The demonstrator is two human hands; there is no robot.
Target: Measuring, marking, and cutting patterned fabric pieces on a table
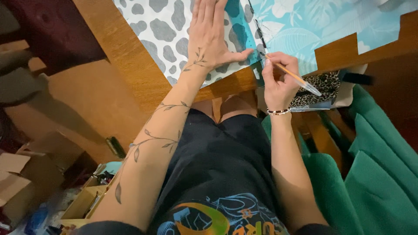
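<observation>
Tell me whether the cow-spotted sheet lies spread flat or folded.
Spread flat, as far as visible: the cow-spotted sheet lies smooth on the wooden table, pressed by the left hand. Its far end is out of frame.

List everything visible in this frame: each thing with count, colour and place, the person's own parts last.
Spotted sheet: one, white with grey blotches, on the table under the left hand.
Leaf-print sheet: one, turquoise, on the table at top right.
Pen: one, orange with a clear cap, in the right hand.
Table: one, brown wood.
Leopard-print item: one, tan and black, beside the right hand.
Green upholstery: right side.
Cardboard boxes: several, brown, on the floor at left.
Bracelet: one, beaded, right wrist.
Left hand: flat on the spotted sheet.
Right hand: fingers closed round the pen.
</observation>
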